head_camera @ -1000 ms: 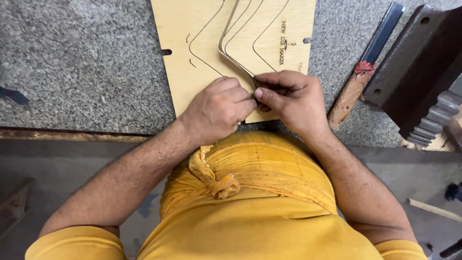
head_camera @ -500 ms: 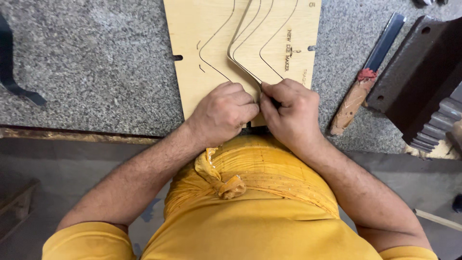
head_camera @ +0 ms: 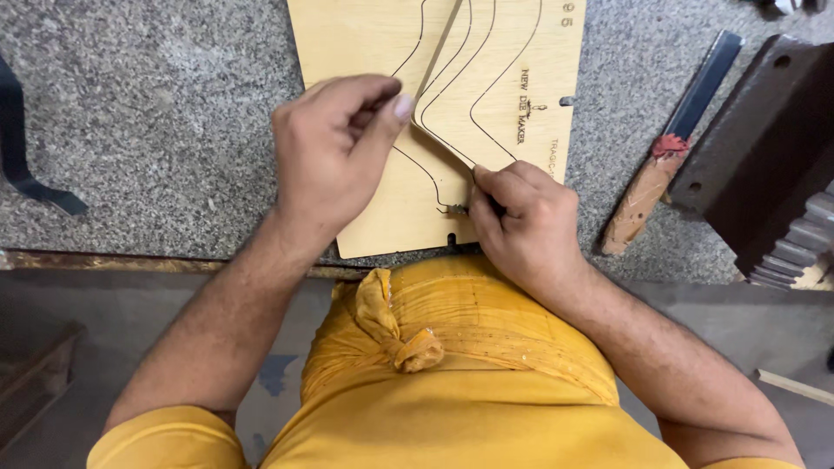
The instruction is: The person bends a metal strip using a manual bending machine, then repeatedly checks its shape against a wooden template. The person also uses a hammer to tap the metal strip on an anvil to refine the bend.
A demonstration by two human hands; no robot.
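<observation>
I see the metal strip (head_camera: 439, 82) standing on edge on the board (head_camera: 365, 52), bent to follow one of the curved slots cut into it; it runs from the top of view down to a corner near the board's middle, then slants toward the near right. My left hand (head_camera: 334, 161) hovers over the board's left half, thumb and forefinger drawn together just beside the strip's bend, though I cannot tell whether they actually pinch it. My right hand (head_camera: 526, 221) sits at the board's near edge, fingers curled tight and clamped on the strip's lower end, where a small dark bit shows between the fingertips.

The board lies on the speckled stone bench (head_camera: 156, 130), its near edge almost at the bench's front lip, right above my yellow shirt (head_camera: 452, 347). To the left of the board the stone is bare, with a dark bent strip (head_camera: 30, 178) near the left border. On the right the room is tighter: a chisel (head_camera: 673, 143) with a wooden handle and red band lies slanted near the board's right edge, and beyond it a dark steel block (head_camera: 764, 148) crowds the corner.
</observation>
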